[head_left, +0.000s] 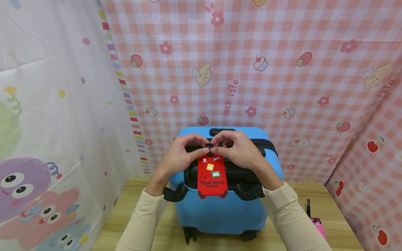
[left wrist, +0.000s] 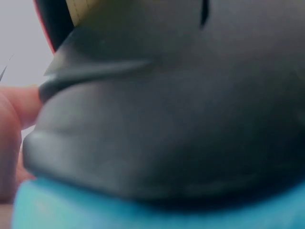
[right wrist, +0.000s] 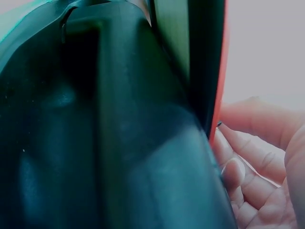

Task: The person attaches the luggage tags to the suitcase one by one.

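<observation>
A red luggage tag (head_left: pixel 212 179) printed "Travel World" hangs down over the black top of a blue suitcase (head_left: pixel 221 214). At the tag's upper end is a small black strap (head_left: pixel 209 147). My left hand (head_left: pixel 185 150) pinches this strap between thumb and fingertips from the left. From the right, my right hand (head_left: pixel 237 148) pinches it too, the fingertips of both hands almost meeting. In the right wrist view the tag's red edge (right wrist: pixel 221 71) shows beside the curled fingers of the right hand (right wrist: pixel 262 167). Black suitcase parts fill most of the left wrist view, hiding much of the left hand (left wrist: pixel 12 138).
The suitcase stands on a wooden table (head_left: pixel 138 198), its small black wheels (head_left: pixel 190 234) underneath. A pink item with a black strap (head_left: pixel 318 226) lies at the right, partly behind the right sleeve (head_left: pixel 290 216). A pink checked curtain (head_left: pixel 238 42) hangs close behind the suitcase.
</observation>
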The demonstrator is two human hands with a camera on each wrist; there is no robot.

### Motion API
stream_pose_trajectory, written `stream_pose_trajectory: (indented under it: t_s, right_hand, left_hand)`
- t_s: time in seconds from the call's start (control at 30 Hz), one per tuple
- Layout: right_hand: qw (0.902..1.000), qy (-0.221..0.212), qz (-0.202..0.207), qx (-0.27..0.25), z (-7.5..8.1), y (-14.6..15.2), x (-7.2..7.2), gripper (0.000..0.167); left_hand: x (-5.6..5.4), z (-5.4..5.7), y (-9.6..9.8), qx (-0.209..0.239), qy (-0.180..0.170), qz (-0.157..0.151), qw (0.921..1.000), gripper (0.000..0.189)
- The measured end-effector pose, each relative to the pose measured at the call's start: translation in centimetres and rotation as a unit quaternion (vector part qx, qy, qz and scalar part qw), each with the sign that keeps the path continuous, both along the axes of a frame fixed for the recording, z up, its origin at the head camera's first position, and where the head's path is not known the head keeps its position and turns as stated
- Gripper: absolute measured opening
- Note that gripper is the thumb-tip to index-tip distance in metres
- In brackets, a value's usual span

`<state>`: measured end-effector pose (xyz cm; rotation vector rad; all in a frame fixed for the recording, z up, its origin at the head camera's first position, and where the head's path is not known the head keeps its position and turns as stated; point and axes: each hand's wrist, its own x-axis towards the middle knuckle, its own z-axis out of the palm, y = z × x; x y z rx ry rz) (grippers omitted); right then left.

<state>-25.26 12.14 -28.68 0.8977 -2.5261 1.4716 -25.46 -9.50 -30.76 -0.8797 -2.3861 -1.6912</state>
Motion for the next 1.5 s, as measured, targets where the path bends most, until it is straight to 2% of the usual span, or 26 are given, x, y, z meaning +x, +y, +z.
stream_pose_trajectory:
  t_s: [0.5, 0.83, 1.13, 1.5]
  right_hand:
    - [0.9999, 0.001, -0.013, 0.011, 0.3, -0.3, 0.1, 0.011]
    - [0.9996, 0.010, -0.026, 0.007, 0.4, -0.7, 0.3, 0.010]
    - [0.9993, 0.016, -0.033, -0.006, 0.4, -0.8, 0.2, 0.007]
    - [0.9991, 0.006, -0.041, -0.007, 0.2, -0.7, 0.0, 0.007]
  left_hand:
    - [-0.5, -0.2, -0.3, 0.003, 0.000, -0.012, 0.9999, 0.017]
    - [-0.8, 0.2, -0.5, 0.006, -0.001, -0.020, 0.9998, 0.015]
    - [-1.0, 0.4, -0.2, -0.005, 0.015, -0.003, 0.9999, 0.012]
    - [-1.3, 0.1, 0.0, -0.001, 0.014, 0.006, 0.9999, 0.013]
